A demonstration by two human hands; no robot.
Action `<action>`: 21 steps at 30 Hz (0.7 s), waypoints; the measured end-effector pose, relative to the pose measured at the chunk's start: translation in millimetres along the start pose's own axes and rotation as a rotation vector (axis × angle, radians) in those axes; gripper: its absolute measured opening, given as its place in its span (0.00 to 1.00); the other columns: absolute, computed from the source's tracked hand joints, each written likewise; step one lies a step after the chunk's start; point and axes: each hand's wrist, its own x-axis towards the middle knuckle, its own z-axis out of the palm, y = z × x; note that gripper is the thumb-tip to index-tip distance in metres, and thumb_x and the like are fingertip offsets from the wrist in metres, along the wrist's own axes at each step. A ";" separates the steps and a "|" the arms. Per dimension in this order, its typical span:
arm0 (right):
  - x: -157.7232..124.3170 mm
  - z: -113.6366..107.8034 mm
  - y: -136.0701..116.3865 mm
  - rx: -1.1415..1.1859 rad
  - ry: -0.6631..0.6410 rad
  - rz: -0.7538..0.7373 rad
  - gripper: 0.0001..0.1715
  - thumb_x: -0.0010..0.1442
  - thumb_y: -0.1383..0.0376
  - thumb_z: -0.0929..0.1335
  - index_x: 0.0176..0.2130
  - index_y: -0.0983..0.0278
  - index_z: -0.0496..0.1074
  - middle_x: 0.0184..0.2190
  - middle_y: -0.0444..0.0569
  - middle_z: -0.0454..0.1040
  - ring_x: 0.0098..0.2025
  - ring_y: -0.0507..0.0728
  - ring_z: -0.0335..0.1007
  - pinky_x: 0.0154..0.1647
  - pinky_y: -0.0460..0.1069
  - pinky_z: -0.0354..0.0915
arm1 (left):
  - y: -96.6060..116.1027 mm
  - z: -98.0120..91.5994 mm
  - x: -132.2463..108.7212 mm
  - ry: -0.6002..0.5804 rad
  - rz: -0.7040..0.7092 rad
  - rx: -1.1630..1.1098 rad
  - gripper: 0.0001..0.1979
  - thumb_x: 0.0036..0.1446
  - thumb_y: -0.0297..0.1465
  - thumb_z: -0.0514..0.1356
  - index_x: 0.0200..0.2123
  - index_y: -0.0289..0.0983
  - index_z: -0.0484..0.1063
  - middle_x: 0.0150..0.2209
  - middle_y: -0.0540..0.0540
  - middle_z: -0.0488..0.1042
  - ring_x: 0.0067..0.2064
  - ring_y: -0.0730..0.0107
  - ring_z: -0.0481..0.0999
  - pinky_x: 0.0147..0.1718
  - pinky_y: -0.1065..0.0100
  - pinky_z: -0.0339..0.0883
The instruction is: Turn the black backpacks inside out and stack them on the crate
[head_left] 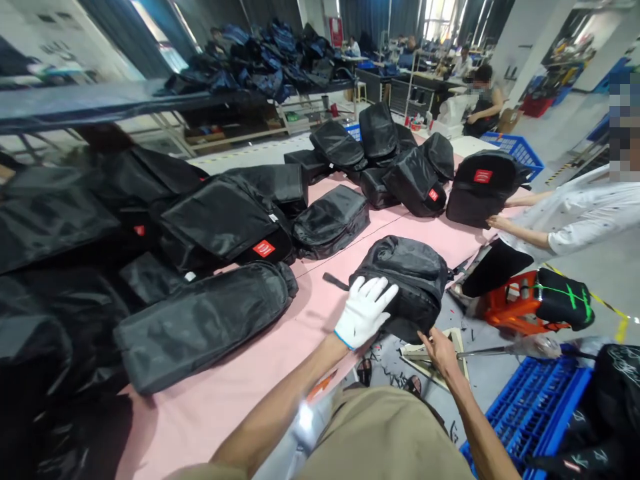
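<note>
A black backpack (407,273) lies at the near edge of the pink table (250,380). My left hand (364,311), in a white glove, rests flat on its top with fingers spread. My bare right hand (440,351) grips the backpack's lower edge where it overhangs the table. A loose black strap (334,281) sticks out on the backpack's left side.
Several black backpacks (220,220) are piled over the left and far table. A co-worker in a white shirt (575,213) handles another backpack (480,187) at the right. A blue crate (535,407) and an orange stool (515,310) stand on the floor.
</note>
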 end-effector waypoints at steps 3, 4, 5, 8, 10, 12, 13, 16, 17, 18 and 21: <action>-4.4 -0.7 -0.5 0.003 0.019 0.016 0.33 0.76 0.37 0.58 0.44 0.58 0.76 0.34 0.55 0.82 0.35 0.64 0.78 0.38 0.53 0.66 | -0.6 0.7 24.1 0.020 0.032 0.030 0.19 0.75 0.39 0.63 0.64 0.46 0.83 0.71 0.37 0.77 0.72 0.43 0.72 0.75 0.35 0.58; -5.2 -1.0 -0.8 -0.003 0.019 0.007 0.33 0.77 0.37 0.58 0.42 0.58 0.75 0.34 0.55 0.81 0.35 0.63 0.78 0.37 0.53 0.65 | 0.0 0.7 30.7 0.047 0.026 0.033 0.20 0.76 0.39 0.63 0.66 0.46 0.82 0.71 0.37 0.77 0.73 0.42 0.71 0.76 0.35 0.56; -5.8 -1.1 -0.8 -0.011 0.023 -0.002 0.33 0.77 0.37 0.58 0.40 0.58 0.73 0.33 0.54 0.81 0.34 0.63 0.78 0.37 0.52 0.65 | 0.7 0.2 37.4 0.061 0.025 0.032 0.23 0.76 0.40 0.63 0.69 0.46 0.79 0.72 0.36 0.75 0.74 0.41 0.70 0.76 0.35 0.55; -8.9 -0.3 0.4 -0.035 0.053 -0.010 0.33 0.78 0.38 0.58 0.35 0.58 0.69 0.29 0.52 0.77 0.32 0.61 0.75 0.36 0.51 0.63 | 1.9 -1.8 58.4 -0.009 0.050 0.020 0.36 0.71 0.40 0.69 0.78 0.43 0.68 0.76 0.33 0.70 0.75 0.36 0.68 0.75 0.33 0.55; -12.5 1.3 1.0 -0.037 0.070 -0.015 0.32 0.78 0.40 0.58 0.34 0.58 0.67 0.29 0.50 0.76 0.31 0.59 0.73 0.36 0.51 0.62 | 2.4 -1.0 72.3 -0.071 0.067 0.013 0.42 0.68 0.38 0.72 0.80 0.42 0.63 0.77 0.32 0.67 0.76 0.34 0.67 0.74 0.32 0.56; -17.1 3.9 0.2 -0.038 0.075 -0.036 0.31 0.79 0.42 0.58 0.34 0.58 0.68 0.30 0.50 0.76 0.32 0.59 0.73 0.36 0.50 0.62 | 2.4 2.0 84.5 -0.087 0.074 0.013 0.44 0.67 0.37 0.72 0.81 0.42 0.61 0.79 0.31 0.64 0.78 0.34 0.64 0.75 0.32 0.54; -19.5 5.4 -0.9 -0.040 0.074 -0.046 0.31 0.79 0.43 0.58 0.34 0.59 0.68 0.30 0.50 0.76 0.32 0.59 0.73 0.36 0.50 0.62 | 2.2 4.0 89.9 -0.088 0.087 0.014 0.44 0.67 0.37 0.72 0.81 0.42 0.62 0.80 0.31 0.63 0.79 0.33 0.62 0.76 0.32 0.53; -26.1 10.3 -6.2 -0.048 0.076 -0.059 0.28 0.80 0.47 0.58 0.36 0.60 0.71 0.31 0.50 0.76 0.33 0.59 0.73 0.37 0.50 0.63 | 0.6 9.3 103.0 -0.117 0.150 0.009 0.37 0.66 0.38 0.73 0.75 0.40 0.70 0.78 0.32 0.66 0.77 0.33 0.63 0.75 0.32 0.54; -27.8 12.0 -8.3 -0.051 0.079 -0.058 0.28 0.81 0.47 0.58 0.37 0.60 0.72 0.31 0.50 0.76 0.33 0.59 0.73 0.38 0.50 0.63 | 0.1 10.5 106.3 -0.127 0.169 0.003 0.34 0.67 0.38 0.72 0.73 0.39 0.73 0.77 0.32 0.67 0.77 0.34 0.64 0.75 0.33 0.54; -29.2 13.7 -10.1 -0.055 0.081 -0.054 0.28 0.81 0.48 0.58 0.37 0.60 0.72 0.31 0.50 0.76 0.33 0.59 0.73 0.38 0.50 0.63 | -0.2 11.2 109.1 -0.128 0.184 -0.003 0.32 0.67 0.38 0.72 0.71 0.38 0.74 0.77 0.32 0.68 0.77 0.35 0.64 0.75 0.33 0.54; -32.7 18.9 -13.4 -0.070 0.059 -0.031 0.29 0.80 0.47 0.58 0.36 0.60 0.72 0.31 0.51 0.77 0.35 0.60 0.75 0.38 0.51 0.63 | 0.9 10.5 115.2 -0.100 0.227 -0.031 0.32 0.69 0.37 0.69 0.73 0.40 0.72 0.76 0.33 0.69 0.77 0.37 0.64 0.76 0.33 0.52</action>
